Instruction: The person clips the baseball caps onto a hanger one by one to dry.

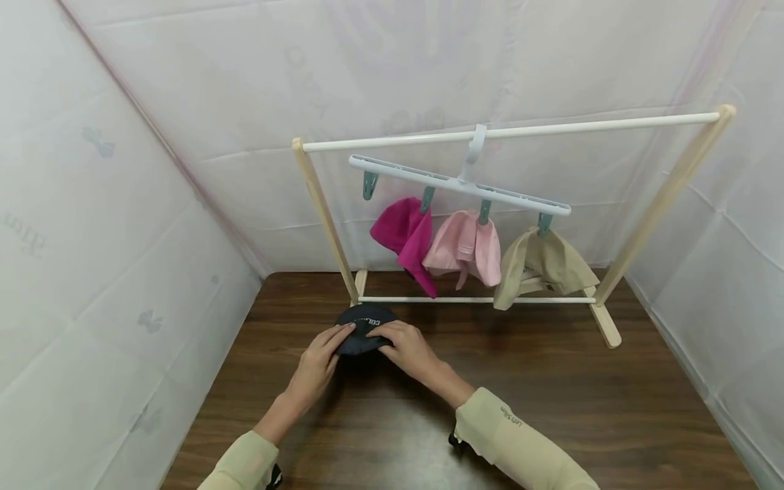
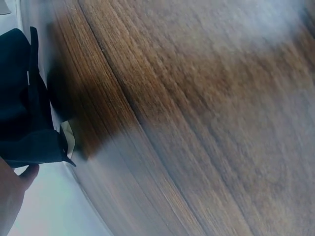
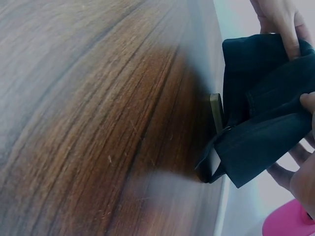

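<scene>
A dark cap (image 1: 360, 344) with pale lettering is held in both hands, close over the brown table at the left foot of a rack. My left hand (image 1: 318, 359) grips its left side. On the other side my right hand (image 1: 409, 348) pinches the fabric between thumb and fingers. The right wrist view shows the dark cap (image 3: 266, 128) folded, with the left hand (image 3: 281, 19) at its upper edge and the right hand (image 3: 302, 179) at its lower side. In the left wrist view, part of the cap (image 2: 19, 93) hangs above the wood.
A wooden rack (image 1: 324, 218) with a white bar carries a pale blue clip hanger (image 1: 416, 175), tilted down to the right. Clipped on it are a magenta cap (image 1: 404, 228), a pink cap (image 1: 453, 248) and a khaki cap (image 1: 551, 262). The leftmost clip (image 1: 370, 185) holds nothing. White sheeting (image 1: 214, 102) surrounds the table.
</scene>
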